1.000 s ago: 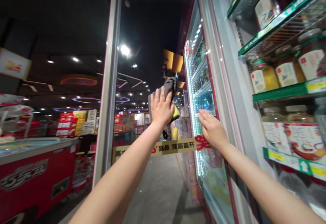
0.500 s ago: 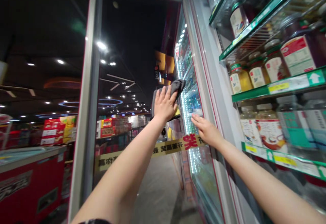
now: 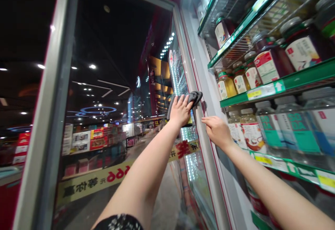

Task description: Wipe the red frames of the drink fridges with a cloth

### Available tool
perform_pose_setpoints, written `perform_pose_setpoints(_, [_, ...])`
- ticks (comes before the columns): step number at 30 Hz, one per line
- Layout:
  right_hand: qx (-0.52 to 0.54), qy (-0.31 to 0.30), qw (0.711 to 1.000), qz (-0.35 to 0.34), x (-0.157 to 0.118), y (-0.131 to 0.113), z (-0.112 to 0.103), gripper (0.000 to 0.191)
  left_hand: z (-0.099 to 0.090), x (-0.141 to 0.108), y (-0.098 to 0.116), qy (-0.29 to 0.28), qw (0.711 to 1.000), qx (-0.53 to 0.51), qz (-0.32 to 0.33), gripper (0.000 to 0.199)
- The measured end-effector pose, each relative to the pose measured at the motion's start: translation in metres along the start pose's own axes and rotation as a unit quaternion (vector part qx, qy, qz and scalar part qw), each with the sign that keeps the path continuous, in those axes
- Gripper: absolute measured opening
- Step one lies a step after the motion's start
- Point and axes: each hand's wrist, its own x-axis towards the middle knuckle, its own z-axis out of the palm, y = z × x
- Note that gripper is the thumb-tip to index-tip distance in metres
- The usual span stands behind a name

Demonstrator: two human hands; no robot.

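My left hand (image 3: 180,113) presses a dark grey cloth (image 3: 196,98) against the glass door (image 3: 117,66), close to the right side of its frame. Its fingers lie spread over the cloth, and something yellow shows beneath the hand. Lower and to the right, my right hand (image 3: 217,131) is at the inner edge of the door frame (image 3: 209,160), with its fingers curled together. Whether those fingertips grip anything is too small to tell. A yellow strip with red and black characters (image 3: 86,184) crosses the glass below my hands.
On the right, cooler shelves (image 3: 295,83) hold rows of bottles (image 3: 269,64) behind green price rails. The door's outer frame (image 3: 42,118) stands at the left. Through the glass show stacked boxes (image 3: 98,139), a floor and ceiling lights.
My left hand and the cloth have moved right, up to the door frame. My right hand has curled its fingers and left the glass for the frame. The view has shifted, showing more shelf.
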Motion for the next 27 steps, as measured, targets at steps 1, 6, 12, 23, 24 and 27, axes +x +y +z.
perform_pose_setpoints(1, [0.0, 0.009, 1.0, 0.003, -0.003, 0.002, -0.002, 0.037, 0.006, -0.007, 0.009, -0.001, 1.0, -0.001, 0.011, 0.051])
perform_pose_setpoints(6, [-0.001, 0.025, 1.0, 0.005, -0.011, 0.011, -0.01, 0.036, 0.023, -0.049, 0.032, -0.01, 0.994, -0.003, 0.11, 0.054])
perform_pose_setpoints(12, [0.002, 0.052, 0.999, 0.008, -0.004, 0.015, -0.02, 0.037, 0.019, 0.003, 0.028, 0.032, 0.996, -0.016, -0.079, 0.057])
perform_pose_setpoints(23, [0.004, 0.054, 0.998, 0.013, -0.024, 0.013, -0.014, 0.035, 0.025, -0.041, 0.036, -0.021, 0.981, -0.021, 0.193, 0.057])
perform_pose_setpoints(24, [0.009, 0.058, 0.998, 0.014, -0.021, 0.012, -0.014, 0.035, 0.02, -0.032, 0.028, -0.014, 0.988, -0.017, 0.152, 0.058])
perform_pose_setpoints(27, [0.028, 0.077, 0.997, 0.006, -0.012, 0.008, -0.018, 0.035, 0.009, -0.017, 0.016, 0.007, 1.0, 0.004, 0.009, 0.061])
